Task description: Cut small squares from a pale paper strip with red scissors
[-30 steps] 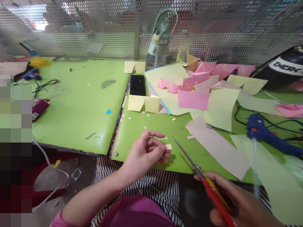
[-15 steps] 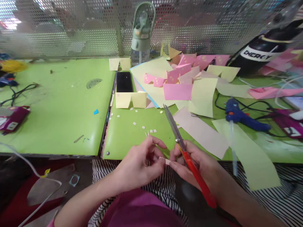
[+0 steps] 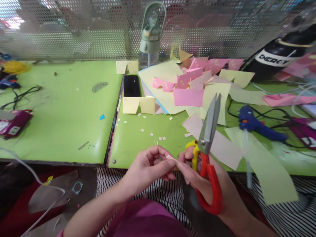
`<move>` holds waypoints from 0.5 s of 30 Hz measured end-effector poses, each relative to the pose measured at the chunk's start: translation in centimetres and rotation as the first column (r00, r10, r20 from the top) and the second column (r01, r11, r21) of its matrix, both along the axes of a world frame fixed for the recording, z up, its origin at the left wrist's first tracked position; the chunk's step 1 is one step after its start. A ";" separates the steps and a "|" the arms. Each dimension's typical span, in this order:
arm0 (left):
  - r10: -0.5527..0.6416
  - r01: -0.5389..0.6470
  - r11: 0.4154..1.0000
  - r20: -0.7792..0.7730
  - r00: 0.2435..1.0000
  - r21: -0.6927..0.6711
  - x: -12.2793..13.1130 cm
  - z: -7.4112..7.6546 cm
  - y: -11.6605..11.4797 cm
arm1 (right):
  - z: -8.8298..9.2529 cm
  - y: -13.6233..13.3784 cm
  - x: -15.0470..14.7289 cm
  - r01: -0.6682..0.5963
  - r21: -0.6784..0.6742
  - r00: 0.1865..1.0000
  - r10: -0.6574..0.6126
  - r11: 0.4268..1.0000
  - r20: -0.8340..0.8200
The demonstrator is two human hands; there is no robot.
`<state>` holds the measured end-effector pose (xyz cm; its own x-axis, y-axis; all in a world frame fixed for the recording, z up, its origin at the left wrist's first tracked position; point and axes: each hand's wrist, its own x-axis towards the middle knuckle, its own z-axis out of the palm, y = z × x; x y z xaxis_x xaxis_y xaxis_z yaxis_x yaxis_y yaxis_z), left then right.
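Between finger and thumb my left hand (image 3: pixel 154 164) pinches a small pale strip of paper (image 3: pixel 169 158), low over the table's front edge. My right hand (image 3: pixel 197 177) has its fingers through the scissors (image 3: pixel 207 144), which have red and yellow handles; the blades point up and away. The right thumb meets the left fingertips at the strip, most of which the fingers hide. Several tiny paper squares (image 3: pixel 151 134) lie scattered just beyond my hands. A longer pale pink sheet (image 3: pixel 227 153) lies behind the scissors.
Folded yellow paper (image 3: pixel 129 105) stands before a black phone (image 3: pixel 132 86). Behind are a green-lidded bottle (image 3: pixel 149 46) and a pile of pink and yellow cut-outs (image 3: pixel 188 97). A blue glue gun (image 3: pixel 261 126) with cords lies right; a black bottle (image 3: pixel 276 59) leans behind.
The scissors have turned in my right hand, their blades swinging from up-left to up-right. Both hands have come closer together at the strip. The view has shifted slightly.
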<state>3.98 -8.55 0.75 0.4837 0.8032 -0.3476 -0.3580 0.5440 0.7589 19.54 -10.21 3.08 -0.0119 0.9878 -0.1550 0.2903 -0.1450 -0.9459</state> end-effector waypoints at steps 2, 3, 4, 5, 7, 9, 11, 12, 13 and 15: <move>0.024 -0.024 1.000 0.021 0.999 0.004 -0.2 -0.1 0.2 | 0.1 -0.3 0.8 -0.071 -0.020 0.994 0.072 0.997 0.088; 0.041 -0.042 0.999 0.032 0.999 0.012 -0.4 -0.2 0.3 | 0.2 -0.5 1.5 -0.124 -0.045 0.980 0.130 0.991 0.152; 0.057 -0.058 0.998 0.043 0.997 0.022 -0.7 -0.4 0.4 | 0.2 -0.7 2.3 -0.187 -0.067 0.955 0.198 0.980 0.222; 0.071 -0.073 0.997 0.055 0.996 0.035 -0.9 -0.5 0.5 | 0.3 -0.8 3.3 -0.237 -0.096 0.914 0.255 0.967 0.316; 0.103 -0.109 0.992 0.084 0.991 0.065 -1.3 -0.6 0.6 | 0.4 -1.0 5.1 -0.262 -0.075 0.810 0.262 0.962 0.524; 0.135 -0.147 0.984 0.122 0.983 0.103 -1.5 -0.7 0.7 | 0.5 -1.0 6.5 -0.269 -0.024 0.692 0.211 0.963 0.691; 0.161 -0.183 0.973 0.150 0.975 0.144 -1.4 -0.8 0.7 | 0.6 -0.9 7.0 -0.285 0.009 0.602 0.171 0.958 0.780; 0.169 -0.194 0.968 0.160 0.973 0.161 -1.3 -0.8 0.7 | 0.7 -0.9 7.0 -0.294 0.009 0.578 0.170 0.956 0.798; 0.173 -0.203 0.964 0.169 0.970 0.174 -1.2 -0.9 0.7 | 0.8 -0.8 6.8 -0.302 -0.002 0.569 0.182 0.953 0.802; 0.174 -0.210 0.960 0.190 0.966 0.187 -1.0 -1.1 0.6 | 0.9 -0.8 6.4 -0.310 -0.039 0.576 0.220 0.950 0.787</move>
<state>3.02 -7.94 -0.33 0.3507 0.9318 -0.0930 -0.5740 0.2924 0.7649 25.94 -11.06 3.98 -0.1954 0.9702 -0.1433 0.9278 0.1355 -0.3477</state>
